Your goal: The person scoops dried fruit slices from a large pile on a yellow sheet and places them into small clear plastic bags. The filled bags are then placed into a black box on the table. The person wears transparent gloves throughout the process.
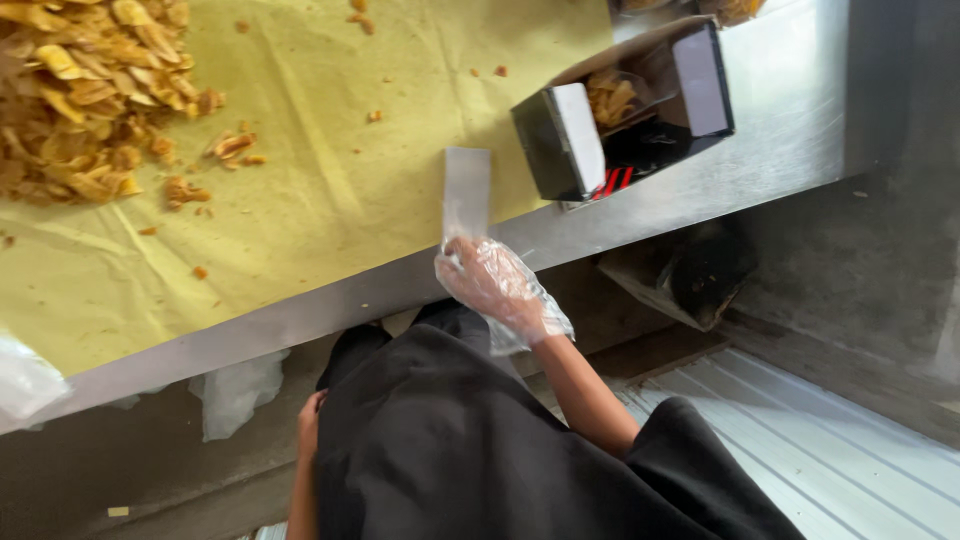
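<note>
Head view, steel table [760, 150], yellow paper [330, 170], grey floor [850, 260]

One open dark box [625, 110], one silvery flat pouch [466, 190], one big heap of yellow chips [85, 90], one yellow sheet [330, 150] covering one steel surface [780, 140], two hands: one gloved [495, 285], one bare [310, 420].

Fried chip pile [85, 95] on yellow paper [330, 190]; steel table edge [780, 120]; crumpled plastic [235, 390] beneath.
</note>
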